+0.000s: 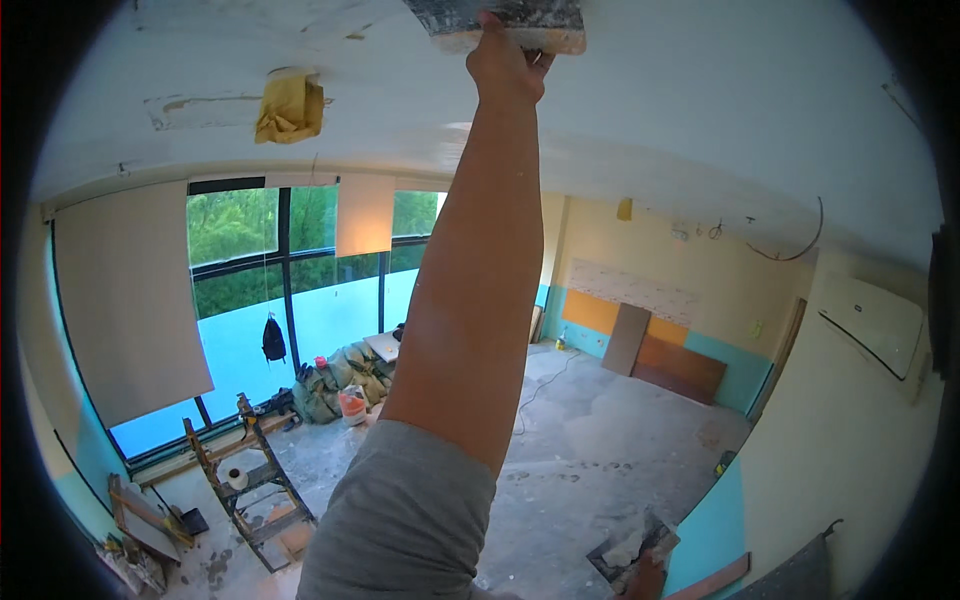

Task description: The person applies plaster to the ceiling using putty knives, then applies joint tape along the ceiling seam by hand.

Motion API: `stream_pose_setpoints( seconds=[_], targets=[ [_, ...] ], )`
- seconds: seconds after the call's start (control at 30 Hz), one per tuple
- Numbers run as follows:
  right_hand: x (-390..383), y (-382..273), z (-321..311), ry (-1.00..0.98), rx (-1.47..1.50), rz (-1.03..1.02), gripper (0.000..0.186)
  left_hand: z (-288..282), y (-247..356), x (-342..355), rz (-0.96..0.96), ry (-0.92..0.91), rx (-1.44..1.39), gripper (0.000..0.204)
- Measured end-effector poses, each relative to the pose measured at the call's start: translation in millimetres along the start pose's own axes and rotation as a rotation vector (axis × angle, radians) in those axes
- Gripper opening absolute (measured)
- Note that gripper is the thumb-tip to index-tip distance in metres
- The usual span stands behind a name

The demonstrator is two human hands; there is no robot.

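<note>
My left arm, in a grey sleeve, stretches straight up through the middle of the view. At the top edge my left hand point(507, 68) grips a wide putty knife point(515, 16) by its pale back edge, with a finger laid on the smeared dark blade. The blade is up at the white ceiling point(680, 90); its far part is cut off by the frame. Low on the right, my right hand point(646, 578) shows only in part, closed around a flat dark plate point(606, 566) that carries pale plaster.
A stepladder point(255, 490) with a white roll stands at lower left. Full sacks point(335, 385) and a bucket point(352, 405) sit by the windows. Brown boards point(665, 360) lean on the far wall. A yellow wrapped fixture point(290, 108) hangs from the ceiling; a white air conditioner point(872, 325) is at right.
</note>
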State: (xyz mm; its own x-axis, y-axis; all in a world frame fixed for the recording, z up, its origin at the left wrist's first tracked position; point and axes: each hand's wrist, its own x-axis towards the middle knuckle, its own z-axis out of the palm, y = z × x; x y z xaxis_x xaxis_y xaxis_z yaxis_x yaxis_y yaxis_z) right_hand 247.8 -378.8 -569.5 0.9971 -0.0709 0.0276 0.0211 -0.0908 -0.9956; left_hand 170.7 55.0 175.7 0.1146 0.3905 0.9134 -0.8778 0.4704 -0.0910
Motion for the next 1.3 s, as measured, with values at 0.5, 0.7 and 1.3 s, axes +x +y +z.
stream_pose_setpoints(
  seconds=[0.5,0.7,1.3],
  targets=[
    [-47.7,-55.4,18.0,-0.172,0.571,0.085,0.033,1.1,71.8,-24.2,0.726,0.465,0.762,0.048],
    [-27.9,-38.4,16.7,-0.340,0.515,0.031,0.036,63.1,11.3,-41.9,0.809,0.222,0.889,0.049],
    [-49.8,-80.5,111.0,-0.864,-0.030,-0.506,0.051,-88.1,110.5,-441.8,-1.196,0.283,1.575,0.063]
  ],
)
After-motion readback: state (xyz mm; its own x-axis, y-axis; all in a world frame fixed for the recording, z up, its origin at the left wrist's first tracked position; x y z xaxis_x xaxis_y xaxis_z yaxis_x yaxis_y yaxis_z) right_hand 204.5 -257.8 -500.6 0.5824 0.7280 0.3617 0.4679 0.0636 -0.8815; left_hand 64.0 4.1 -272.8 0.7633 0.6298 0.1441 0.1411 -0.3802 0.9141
